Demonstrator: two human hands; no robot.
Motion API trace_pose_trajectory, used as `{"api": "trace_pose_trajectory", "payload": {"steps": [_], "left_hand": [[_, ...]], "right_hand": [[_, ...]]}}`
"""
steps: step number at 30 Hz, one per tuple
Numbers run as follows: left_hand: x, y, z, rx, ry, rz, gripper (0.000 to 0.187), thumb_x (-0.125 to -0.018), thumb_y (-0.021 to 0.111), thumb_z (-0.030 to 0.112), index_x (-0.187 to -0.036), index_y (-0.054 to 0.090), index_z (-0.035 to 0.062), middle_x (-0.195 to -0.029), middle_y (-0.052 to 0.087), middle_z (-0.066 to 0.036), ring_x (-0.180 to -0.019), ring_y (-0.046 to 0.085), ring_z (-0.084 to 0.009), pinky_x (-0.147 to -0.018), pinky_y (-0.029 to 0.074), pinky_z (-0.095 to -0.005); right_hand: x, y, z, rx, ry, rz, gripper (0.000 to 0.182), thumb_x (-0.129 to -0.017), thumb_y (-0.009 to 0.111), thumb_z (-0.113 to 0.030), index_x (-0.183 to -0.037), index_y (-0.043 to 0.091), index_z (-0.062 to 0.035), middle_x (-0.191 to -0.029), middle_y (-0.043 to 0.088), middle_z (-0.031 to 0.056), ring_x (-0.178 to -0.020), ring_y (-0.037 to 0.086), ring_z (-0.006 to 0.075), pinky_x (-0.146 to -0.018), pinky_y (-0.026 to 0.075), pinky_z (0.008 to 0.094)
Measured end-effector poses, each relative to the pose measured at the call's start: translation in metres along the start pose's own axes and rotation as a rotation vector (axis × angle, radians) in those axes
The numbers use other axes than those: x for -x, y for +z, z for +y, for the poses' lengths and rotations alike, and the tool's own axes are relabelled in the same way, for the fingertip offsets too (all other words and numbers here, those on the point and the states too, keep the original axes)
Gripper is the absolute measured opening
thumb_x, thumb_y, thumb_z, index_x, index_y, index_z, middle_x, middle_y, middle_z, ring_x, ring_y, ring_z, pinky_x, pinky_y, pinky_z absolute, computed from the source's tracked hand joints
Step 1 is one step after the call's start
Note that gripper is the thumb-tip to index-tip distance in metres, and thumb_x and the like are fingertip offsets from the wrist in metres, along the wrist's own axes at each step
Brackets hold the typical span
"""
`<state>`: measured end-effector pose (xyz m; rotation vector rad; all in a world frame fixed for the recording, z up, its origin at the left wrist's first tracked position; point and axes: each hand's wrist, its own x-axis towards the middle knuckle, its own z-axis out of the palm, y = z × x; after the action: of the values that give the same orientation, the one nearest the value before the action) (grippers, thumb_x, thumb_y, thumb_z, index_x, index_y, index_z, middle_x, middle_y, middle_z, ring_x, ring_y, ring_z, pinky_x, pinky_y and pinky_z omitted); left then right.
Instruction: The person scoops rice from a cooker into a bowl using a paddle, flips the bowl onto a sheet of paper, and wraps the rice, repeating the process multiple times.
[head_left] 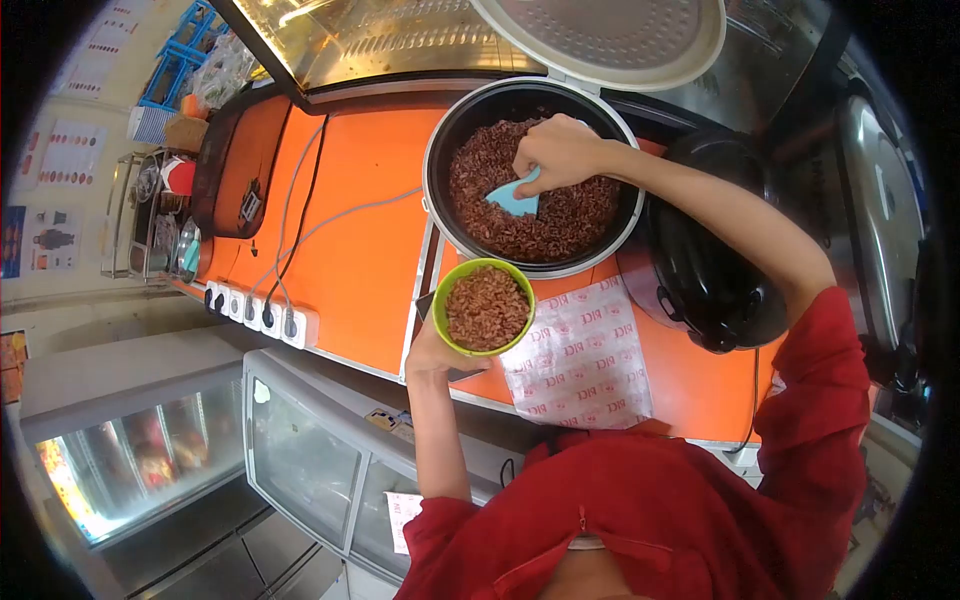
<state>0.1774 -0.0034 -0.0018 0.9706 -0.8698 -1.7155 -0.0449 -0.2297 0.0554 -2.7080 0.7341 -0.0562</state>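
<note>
My left hand (437, 350) is wrapped round a green cup (530, 313) filled with cooked reddish-brown rice (487, 308). The cup is held in front of a large rice cooker (432, 190), whose round lid (620, 35) stands raised at the back. Inside the pot lies a deep bed of dark red rice (545, 235). Over that rice, my right hand (565, 155) grips a light blue rice paddle (515, 198) by its handle, which the fingers mostly hide. The paddle's blade touches the rice. A sheet of printed wrapping paper (585, 365) lies on the counter beside the cup.
The orange counter (360, 260) carries cables running to a white power strip (262, 315) on its left edge. A black cooker (715, 250) stands close to my right arm. A glass-topped freezer (300, 440) is at the lower left, and a metal rack (140, 215) stands farther left.
</note>
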Motion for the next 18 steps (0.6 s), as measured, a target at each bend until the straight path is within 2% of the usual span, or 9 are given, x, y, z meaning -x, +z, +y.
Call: {"api": "trace_pose_trajectory", "payload": {"steps": [5,7,8,11,12,13,16,17,18], "left_hand": [[0.003,-0.002,0.001,0.026,-0.002,0.007,0.114,-0.032,0.089,0.001,-0.134,0.038,0.0024,-0.125,0.053,-0.007,-0.117,0.050,-0.0207,-0.102,0.039,-0.0376],[0.005,0.006,0.004,0.043,0.025,0.029,0.114,-0.033,0.089,0.001,-0.135,0.037,0.0022,-0.125,0.053,-0.008,-0.117,0.050,-0.0207,-0.102,0.039,-0.0374],[0.005,0.014,0.008,0.067,0.078,0.035,0.113,-0.035,0.088,0.000,-0.135,0.036,0.0018,-0.125,0.053,-0.008,-0.117,0.050,-0.0207,-0.102,0.039,-0.0372],[0.006,0.030,0.028,0.088,0.153,0.017,0.109,-0.039,0.087,0.001,-0.135,0.036,0.0014,-0.124,0.053,-0.008,-0.116,0.051,-0.0208,-0.101,0.039,-0.0373],[0.006,0.033,0.035,0.084,0.172,-0.003,0.106,-0.041,0.087,0.001,-0.134,0.037,0.0012,-0.124,0.053,-0.009,-0.115,0.051,-0.0209,-0.101,0.040,-0.0376],[0.007,0.033,0.041,0.083,0.179,-0.006,0.106,-0.041,0.087,0.001,-0.134,0.037,0.0012,-0.124,0.053,-0.009,-0.115,0.051,-0.0209,-0.101,0.040,-0.0376],[0.001,0.039,0.059,-0.225,0.143,0.138,0.088,-0.050,0.086,0.001,-0.126,0.041,0.0020,-0.118,0.055,-0.010,-0.109,0.055,-0.0200,-0.095,0.045,-0.0375],[-0.005,0.046,0.065,-0.223,0.151,0.139,0.088,-0.050,0.086,0.001,-0.126,0.041,0.0020,-0.118,0.055,-0.010,-0.109,0.055,-0.0200,-0.095,0.045,-0.0375],[-0.014,0.055,0.070,-0.317,0.145,0.204,0.084,-0.052,0.086,0.003,-0.123,0.041,0.0021,-0.115,0.055,-0.010,-0.109,0.055,-0.0199,-0.094,0.046,-0.0374]], "right_hand": [[-0.001,0.009,0.019,-0.088,-0.032,-0.012,0.038,-0.074,0.065,-0.047,-0.068,0.067,-0.0092,-0.062,0.062,0.0078,-0.062,0.060,0.0280,-0.054,0.043,0.0365],[0.000,0.003,0.026,-0.285,0.042,-0.083,0.039,-0.074,0.066,-0.048,-0.069,0.068,-0.0095,-0.062,0.061,0.0051,-0.061,0.060,0.0223,-0.055,0.042,0.0337],[0.001,0.000,0.028,-0.279,0.050,-0.062,0.041,-0.074,0.066,-0.050,-0.070,0.068,-0.0096,-0.060,0.060,0.0037,-0.059,0.058,0.0185,-0.055,0.040,0.0321],[0.008,-0.011,0.038,-0.157,0.173,-0.045,0.040,-0.074,0.067,-0.049,-0.069,0.068,-0.0097,-0.058,0.059,0.0030,-0.058,0.057,0.0178,-0.054,0.040,0.0314],[0.012,-0.016,0.042,-0.168,0.190,-0.032,0.042,-0.075,0.067,-0.049,-0.067,0.065,-0.0076,-0.053,0.052,0.0018,-0.052,0.050,0.0148,-0.051,0.036,0.0303],[0.018,-0.019,0.046,-0.161,0.189,-0.028,0.042,-0.075,0.067,-0.049,-0.067,0.065,-0.0076,-0.053,0.052,0.0018,-0.052,0.050,0.0148,-0.051,0.036,0.0303],[0.034,-0.033,0.047,-0.426,0.271,0.107,0.046,-0.076,0.067,-0.048,-0.063,0.060,-0.0040,-0.048,0.040,0.0007,-0.046,0.037,0.0102,-0.048,0.027,0.0304],[0.040,-0.045,0.039,-0.419,0.267,0.108,0.046,-0.076,0.067,-0.048,-0.063,0.060,-0.0040,-0.048,0.040,0.0007,-0.046,0.037,0.0102,-0.048,0.027,0.0304],[0.047,-0.058,0.031,-0.311,0.320,0.132,0.048,-0.075,0.066,-0.051,-0.063,0.061,-0.0046,-0.050,0.045,0.0026,-0.050,0.045,0.0141,-0.051,0.033,0.0318]]}}
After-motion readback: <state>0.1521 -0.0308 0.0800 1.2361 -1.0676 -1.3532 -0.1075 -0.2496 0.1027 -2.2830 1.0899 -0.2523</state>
